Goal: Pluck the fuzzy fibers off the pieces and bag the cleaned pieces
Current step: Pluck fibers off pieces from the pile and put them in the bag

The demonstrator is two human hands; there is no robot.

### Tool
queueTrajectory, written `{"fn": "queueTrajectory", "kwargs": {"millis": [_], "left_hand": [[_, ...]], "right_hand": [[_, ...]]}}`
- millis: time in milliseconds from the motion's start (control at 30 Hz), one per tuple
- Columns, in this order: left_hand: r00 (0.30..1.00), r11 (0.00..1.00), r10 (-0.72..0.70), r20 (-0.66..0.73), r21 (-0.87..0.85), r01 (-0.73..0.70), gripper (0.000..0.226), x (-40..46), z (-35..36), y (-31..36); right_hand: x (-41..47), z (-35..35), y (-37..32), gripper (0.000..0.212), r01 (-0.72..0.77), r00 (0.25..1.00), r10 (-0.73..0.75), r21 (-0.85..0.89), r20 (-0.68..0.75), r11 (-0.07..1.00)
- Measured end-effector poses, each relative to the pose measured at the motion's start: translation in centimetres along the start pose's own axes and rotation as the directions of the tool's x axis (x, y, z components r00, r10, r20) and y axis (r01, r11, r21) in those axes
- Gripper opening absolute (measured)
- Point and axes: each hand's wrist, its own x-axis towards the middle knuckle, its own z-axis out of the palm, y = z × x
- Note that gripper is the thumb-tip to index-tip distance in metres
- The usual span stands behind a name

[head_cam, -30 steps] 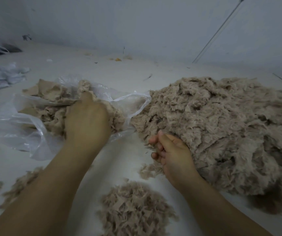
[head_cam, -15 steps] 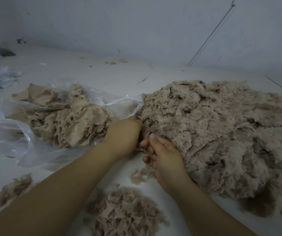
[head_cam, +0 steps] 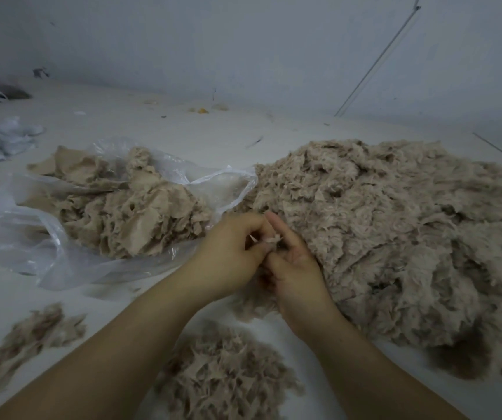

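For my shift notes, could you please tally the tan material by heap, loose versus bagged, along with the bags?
Loose tan heaps: 3: big pile, front heap, left scatter
Bagged heap: 1
Clear plastic bag: 1
Total: 5

Small piece (head_cam: 269,239) mostly hidden between both hands; big pile (head_cam: 395,237) cut off at right edge; near-left tufts (head_cam: 31,338) blurred.

Both hands (head_cam: 262,253) pinch a small piece (head_cam: 274,239) between bag (head_cam: 40,237) and pile (head_cam: 395,237)
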Motion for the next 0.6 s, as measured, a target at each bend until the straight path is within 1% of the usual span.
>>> {"fn": "queueTrajectory", "kwargs": {"millis": [67, 133, 200, 300, 367, 533, 600], "left_hand": [[0.994, 0.973, -0.104, 0.013, -0.205, 0.105, 0.009, -0.4, 0.0, -0.2], [0.98, 0.874, -0.197, 0.024, -0.448, 0.187, 0.012, -0.7, -0.2, -0.5], [0.968, 0.778, -0.252, -0.004, -0.595, 0.201, 0.014, -0.9, -0.2, -0.8], [0.941, 0.728, -0.317, -0.117, -0.666, 0.163, 0.019, -0.7, -0.1, -1.4], [0.931, 0.701, -0.328, -0.163, -0.702, 0.124, 0.021, -0.5, -0.1, -1.9], [0.937, 0.662, -0.3, -0.18, -0.747, 0.068, 0.022, -0.5, -0.5, -2.8], [0.937, 0.641, -0.298, -0.184, -0.765, 0.054, 0.022, -0.5, -0.6, -2.8]], "right_hand": [[0.0, 0.0, 0.0, 0.039, 0.002, 1.0, -0.002, -0.002, -0.002, 1.0], [0.0, 0.1, 0.0, 0.022, -0.012, 1.0, 0.011, -0.051, -0.011, 0.999], [0.1, 0.1, 0.1, 0.015, -0.039, 0.999, 0.036, -0.072, -0.037, 0.997], [0.3, 0.1, 0.2, 0.012, -0.069, 0.995, 0.062, -0.081, -0.081, 0.994], [0.4, 0.0, 0.3, 0.01, -0.093, 0.989, 0.085, -0.066, -0.121, 0.993], [0.5, 0.0, 0.3, 0.006, -0.12, 0.978, 0.113, -0.033, -0.174, 0.992], [0.6, 0.0, 0.2, 0.009, -0.127, 0.978, 0.117, -0.043, -0.173, 0.991]]}}
